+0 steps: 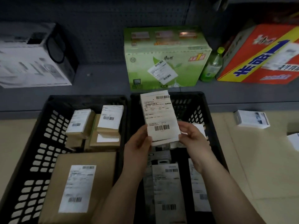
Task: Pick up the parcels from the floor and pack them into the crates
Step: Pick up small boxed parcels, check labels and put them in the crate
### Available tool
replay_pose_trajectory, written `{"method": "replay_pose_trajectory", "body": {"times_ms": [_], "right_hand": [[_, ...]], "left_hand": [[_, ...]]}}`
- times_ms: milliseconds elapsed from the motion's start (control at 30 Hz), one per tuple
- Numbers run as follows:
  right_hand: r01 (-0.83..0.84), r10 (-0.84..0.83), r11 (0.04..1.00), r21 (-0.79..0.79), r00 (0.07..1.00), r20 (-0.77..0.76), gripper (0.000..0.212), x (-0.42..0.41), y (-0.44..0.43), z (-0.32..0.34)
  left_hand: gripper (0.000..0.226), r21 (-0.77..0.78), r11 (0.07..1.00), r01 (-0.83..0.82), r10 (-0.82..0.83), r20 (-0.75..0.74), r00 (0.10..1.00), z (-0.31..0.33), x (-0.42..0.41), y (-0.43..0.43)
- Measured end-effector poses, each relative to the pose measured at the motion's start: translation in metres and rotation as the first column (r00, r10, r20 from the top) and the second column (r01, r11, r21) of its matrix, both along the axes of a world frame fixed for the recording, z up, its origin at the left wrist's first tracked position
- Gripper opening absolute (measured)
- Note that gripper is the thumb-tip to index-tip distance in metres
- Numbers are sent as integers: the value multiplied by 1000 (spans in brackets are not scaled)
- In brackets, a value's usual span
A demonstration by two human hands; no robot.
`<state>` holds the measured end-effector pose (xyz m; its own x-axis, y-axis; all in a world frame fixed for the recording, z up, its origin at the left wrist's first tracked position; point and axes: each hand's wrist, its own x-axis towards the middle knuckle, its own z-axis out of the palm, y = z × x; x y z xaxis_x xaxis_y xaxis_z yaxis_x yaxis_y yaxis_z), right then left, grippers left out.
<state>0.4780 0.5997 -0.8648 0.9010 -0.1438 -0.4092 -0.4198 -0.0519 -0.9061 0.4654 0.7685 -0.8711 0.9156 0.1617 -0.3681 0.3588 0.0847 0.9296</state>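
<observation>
Pinching a white labelled parcel (pixel 159 117) by its lower edges, left hand (pixel 140 143) and right hand (pixel 192 136) both curled round it, above the right black crate (pixel 208 110). Just beside, left crate (pixel 48 120) holding brown parcels. Beige floor (pixel 242 159); grey shelf (pixel 100 78) behind, bearing a green carton (pixel 165 62).

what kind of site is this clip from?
Probably a parcel sorting or pickup point: left crate and right crate hold labelled parcels, left hand and right hand grip a white parcel, a labelled green carton sits on a shelf.
</observation>
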Motion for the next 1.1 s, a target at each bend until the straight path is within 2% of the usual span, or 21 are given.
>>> {"method": "replay_pose_trajectory", "body": {"times_ms": [133,300,467,633,900,1100], "right_hand": [[10,-10,1000,1,1000,-13,44,7,-8,-22],[44,-45,999,-11,998,-39,44,3,2,-40],[70,-71,997,-19,996,-47,57,11,17,-49],[108,-111,993,-39,989,-96,60,18,22,-70],[1,-4,1000,-18,986,-167,52,31,25,-83],[-123,107,990,-73,975,-195,60,31,27,-96]], "left_hand": [[42,70,996,60,-62,23,998,-25,14,-5],[43,90,996,11,-13,22,1000,-43,9,-1],[43,96,995,0,-3,34,999,-59,13,5],[44,141,990,20,-20,-7,1000,-81,16,2],[46,261,963,72,-68,-23,997,-104,28,1],[52,161,977,138,-115,-143,983,-115,27,2]]}}
